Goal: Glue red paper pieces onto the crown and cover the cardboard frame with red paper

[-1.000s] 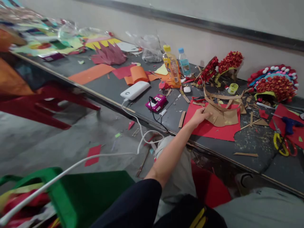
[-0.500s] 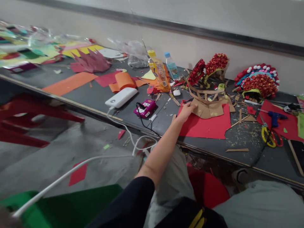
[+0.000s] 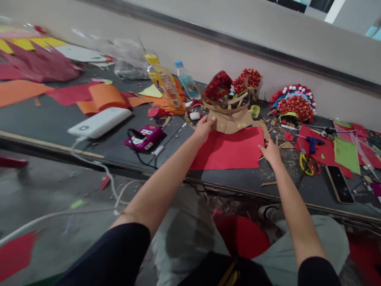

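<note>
Holding card (image 3: 228,122) by L edge w/ L hand (image 3: 204,129): thumb on near face, other fingers mostly hidden, narrow grip. Card over back part of red sheet (image 3: 228,153), w/ thin curved strip (image 3: 222,109) along top; can't tell if resting on sheet or slightly raised. Thumb of R hand (image 3: 270,150) at R edge of red sheet, forefinger just beside, small gap btwn; can't tell if pinching. Red sheet flat on worktop (image 3: 62,119), nr front edge, R edge ragged.

Behind card, by wall: 2 red frilly pieces (image 3: 218,86). Further R, also by wall: fan (image 3: 294,106), red w/ white & pink balls along top. To R of R hand: scissors (image 3: 312,166) w/ yellow & red handles, blue glue gun (image 3: 312,143) nr them on more red paper (image 3: 329,157), then green sheet (image 3: 347,154). Phone (image 3: 340,184) nr front edge, screen up & dark.

To L of L hand: white case (image 3: 195,115) just beside, purple adapter (image 3: 145,138) w/ black plug in, white power bank (image 3: 99,122) w/ white cable over front edge. Behind those: yellow-cap bottle (image 3: 166,87) & blue-cap bottle (image 3: 188,81), side by side; orange paper (image 3: 108,99) curled nr bank.
</note>
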A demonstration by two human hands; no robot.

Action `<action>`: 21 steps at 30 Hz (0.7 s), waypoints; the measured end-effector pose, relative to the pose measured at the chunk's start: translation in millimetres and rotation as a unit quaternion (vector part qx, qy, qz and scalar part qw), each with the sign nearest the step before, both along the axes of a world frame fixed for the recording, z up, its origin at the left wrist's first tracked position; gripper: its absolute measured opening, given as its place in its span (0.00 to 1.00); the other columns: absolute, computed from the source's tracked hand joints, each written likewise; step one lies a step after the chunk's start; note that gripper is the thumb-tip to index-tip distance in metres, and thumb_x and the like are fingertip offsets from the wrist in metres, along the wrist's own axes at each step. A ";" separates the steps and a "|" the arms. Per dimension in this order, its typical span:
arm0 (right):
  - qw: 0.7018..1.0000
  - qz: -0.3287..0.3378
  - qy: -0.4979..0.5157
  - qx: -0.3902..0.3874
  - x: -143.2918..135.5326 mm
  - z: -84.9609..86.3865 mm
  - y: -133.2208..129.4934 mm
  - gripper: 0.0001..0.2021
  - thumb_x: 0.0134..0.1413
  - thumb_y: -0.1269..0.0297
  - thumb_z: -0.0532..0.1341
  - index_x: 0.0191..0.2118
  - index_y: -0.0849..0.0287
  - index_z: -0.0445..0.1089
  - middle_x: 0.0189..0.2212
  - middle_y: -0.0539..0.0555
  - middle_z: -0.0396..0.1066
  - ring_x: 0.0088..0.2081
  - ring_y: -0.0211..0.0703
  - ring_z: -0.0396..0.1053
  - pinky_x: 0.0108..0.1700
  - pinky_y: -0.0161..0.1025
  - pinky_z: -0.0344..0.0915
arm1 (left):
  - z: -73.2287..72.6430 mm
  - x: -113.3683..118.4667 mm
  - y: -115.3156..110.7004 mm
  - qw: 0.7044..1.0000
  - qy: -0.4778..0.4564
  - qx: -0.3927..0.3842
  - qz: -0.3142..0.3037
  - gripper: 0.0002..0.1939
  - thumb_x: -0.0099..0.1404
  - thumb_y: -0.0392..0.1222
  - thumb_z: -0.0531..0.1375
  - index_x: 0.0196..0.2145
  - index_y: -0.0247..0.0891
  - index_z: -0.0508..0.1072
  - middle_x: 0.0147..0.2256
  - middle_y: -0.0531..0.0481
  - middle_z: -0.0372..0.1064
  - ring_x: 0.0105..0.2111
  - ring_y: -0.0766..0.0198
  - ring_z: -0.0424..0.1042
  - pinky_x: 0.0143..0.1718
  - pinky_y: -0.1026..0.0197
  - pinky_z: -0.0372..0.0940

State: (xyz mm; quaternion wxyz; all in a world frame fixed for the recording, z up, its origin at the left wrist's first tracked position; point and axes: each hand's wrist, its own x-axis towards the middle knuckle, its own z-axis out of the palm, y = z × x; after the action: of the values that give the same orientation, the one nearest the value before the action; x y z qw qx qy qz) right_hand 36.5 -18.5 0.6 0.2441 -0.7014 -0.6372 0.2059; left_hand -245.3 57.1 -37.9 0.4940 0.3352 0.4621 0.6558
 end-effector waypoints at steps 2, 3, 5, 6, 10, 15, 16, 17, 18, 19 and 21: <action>1.000 0.002 0.003 -0.012 -9.7 -6.0 14.1 0.22 0.46 0.65 0.64 0.49 0.65 0.67 0.38 0.62 0.76 0.40 0.50 0.74 0.45 0.44 0.66 | 2.9 -0.7 -7.4 1.000 -0.008 0.012 0.000 0.18 0.48 0.46 0.68 0.35 0.39 0.69 0.33 0.50 0.74 0.34 0.61 0.73 0.39 0.57 0.70; 1.000 0.009 0.008 -0.015 -13.8 -6.0 17.7 0.20 0.45 0.67 0.64 0.47 0.64 0.68 0.36 0.60 0.77 0.38 0.48 0.74 0.43 0.42 0.67 | 4.5 -0.7 -12.1 1.000 -0.009 0.019 0.001 0.19 0.48 0.46 0.68 0.36 0.40 0.69 0.34 0.50 0.74 0.34 0.61 0.73 0.39 0.57 0.70; 1.000 0.025 0.017 -0.006 -17.7 3.1 20.3 0.14 0.47 0.68 0.62 0.42 0.62 0.71 0.34 0.55 0.77 0.35 0.45 0.74 0.41 0.38 0.67 | 8.1 -0.6 -22.0 0.998 -0.005 0.054 0.013 0.21 0.46 0.47 0.70 0.36 0.41 0.69 0.36 0.50 0.73 0.35 0.61 0.73 0.38 0.58 0.71; 0.999 0.029 0.018 0.008 -16.6 12.7 20.2 0.11 0.50 0.67 0.60 0.41 0.61 0.72 0.34 0.54 0.77 0.36 0.44 0.74 0.41 0.38 0.66 | 10.0 -0.6 -26.7 0.996 -0.002 0.080 0.026 0.22 0.45 0.49 0.70 0.36 0.41 0.69 0.37 0.51 0.73 0.36 0.60 0.73 0.37 0.59 0.71; 0.990 -0.011 -0.014 0.140 11.4 73.5 16.8 0.16 0.60 0.63 0.49 0.48 0.61 0.68 0.44 0.60 0.74 0.47 0.48 0.70 0.51 0.44 0.62 | 17.7 -0.1 -39.4 0.982 0.001 0.162 0.097 0.25 0.46 0.56 0.69 0.38 0.43 0.69 0.41 0.49 0.72 0.41 0.58 0.73 0.40 0.58 0.71; 0.920 -0.055 -0.097 0.376 68.6 134.0 7.8 0.16 0.62 0.60 0.48 0.46 0.60 0.68 0.40 0.61 0.73 0.43 0.51 0.70 0.48 0.48 0.62 | 22.5 11.8 -43.9 0.972 -0.019 0.195 0.133 0.28 0.46 0.59 0.69 0.42 0.44 0.69 0.45 0.47 0.71 0.44 0.57 0.72 0.45 0.56 0.69; 0.912 -0.071 -0.105 0.389 79.0 138.7 5.0 0.16 0.62 0.60 0.47 0.45 0.61 0.68 0.39 0.62 0.73 0.42 0.51 0.70 0.47 0.48 0.62 | 22.5 16.5 -44.9 0.972 -0.025 0.195 0.129 0.29 0.46 0.59 0.69 0.43 0.45 0.69 0.45 0.47 0.71 0.45 0.57 0.72 0.45 0.56 0.69; 0.906 -0.089 -0.113 0.398 89.0 141.3 1.9 0.17 0.62 0.59 0.47 0.44 0.61 0.68 0.38 0.62 0.73 0.41 0.51 0.70 0.46 0.48 0.63 | 22.2 21.7 -46.3 0.973 -0.030 0.194 0.125 0.29 0.47 0.58 0.69 0.44 0.45 0.69 0.46 0.47 0.71 0.45 0.57 0.72 0.45 0.56 0.69; 0.900 -0.109 -0.120 0.406 98.9 142.2 -1.5 0.17 0.62 0.59 0.47 0.43 0.62 0.68 0.37 0.63 0.73 0.40 0.51 0.70 0.45 0.48 0.62 | 21.7 27.1 -47.9 0.974 -0.032 0.191 0.121 0.29 0.47 0.58 0.69 0.44 0.46 0.69 0.47 0.47 0.70 0.46 0.57 0.72 0.46 0.56 0.69; 0.893 -0.130 -0.126 0.411 108.9 141.9 -5.1 0.17 0.61 0.59 0.47 0.42 0.62 0.68 0.37 0.64 0.73 0.40 0.52 0.70 0.45 0.48 0.62 | 21.0 32.3 -49.8 0.974 -0.034 0.189 0.118 0.28 0.48 0.58 0.68 0.44 0.46 0.70 0.47 0.47 0.70 0.46 0.57 0.71 0.47 0.56 0.68; 0.885 -0.163 -0.138 0.413 130.1 139.4 -13.1 0.18 0.60 0.59 0.47 0.41 0.64 0.68 0.37 0.67 0.72 0.40 0.52 0.70 0.45 0.48 0.62 | 19.7 41.6 -53.9 0.975 -0.034 0.187 0.117 0.27 0.50 0.59 0.68 0.44 0.45 0.70 0.47 0.47 0.70 0.47 0.57 0.71 0.48 0.56 0.68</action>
State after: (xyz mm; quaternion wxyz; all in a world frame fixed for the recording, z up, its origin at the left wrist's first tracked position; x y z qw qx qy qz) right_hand 166.7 -31.7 140.0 0.4511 -0.6527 -0.5685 -0.2175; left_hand -203.7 3.3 -18.1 0.3579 0.3429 0.3503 0.7947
